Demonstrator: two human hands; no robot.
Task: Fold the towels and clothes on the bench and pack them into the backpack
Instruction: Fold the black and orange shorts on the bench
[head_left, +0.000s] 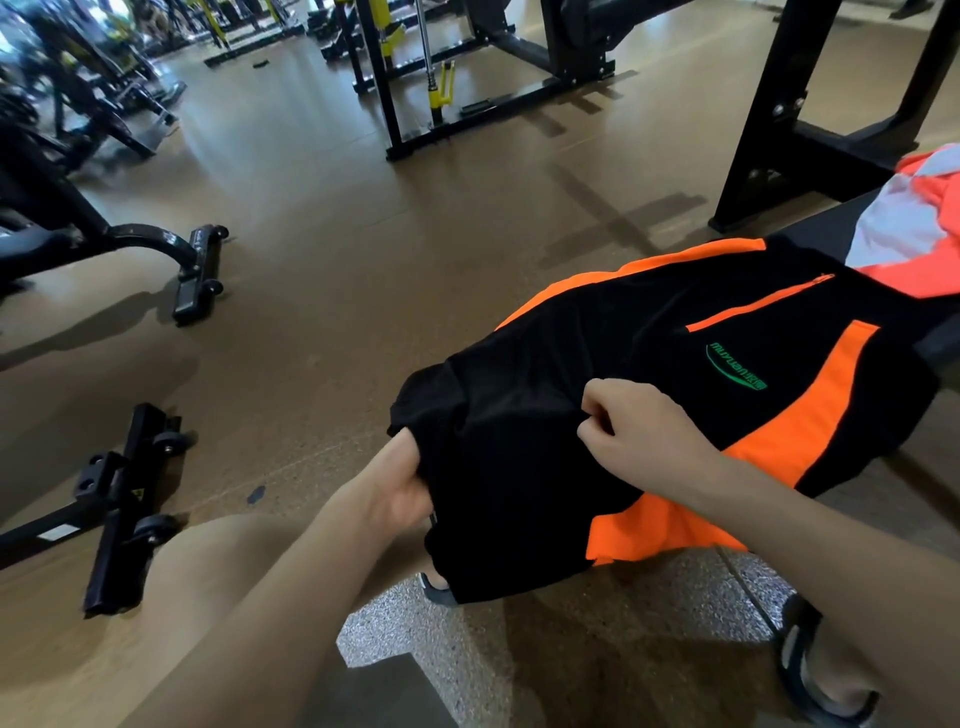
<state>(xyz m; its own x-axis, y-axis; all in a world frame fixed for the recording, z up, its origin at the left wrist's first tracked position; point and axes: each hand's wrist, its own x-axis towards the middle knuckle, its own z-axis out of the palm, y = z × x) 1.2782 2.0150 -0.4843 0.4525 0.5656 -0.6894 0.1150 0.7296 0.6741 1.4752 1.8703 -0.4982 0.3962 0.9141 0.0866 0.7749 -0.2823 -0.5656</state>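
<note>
A pair of black shorts with orange side panels and a green logo (613, 395) lies across the black bench (826, 228), its near end hanging over the edge. My left hand (400, 493) grips the lower left edge of the shorts, partly tucked under the cloth. My right hand (634, 421) pinches a fold of black fabric on top, near the middle. A coral and white garment (914, 228) lies crumpled farther along the bench at the right edge. No backpack shows in this view.
Black gym bench feet with wheels (200, 275) (130, 509) stand on the brown floor to the left. A black and yellow rack (415, 83) and a black upright frame (779, 119) rise behind. My knee (218, 566) and a sandalled foot (821, 670) are below.
</note>
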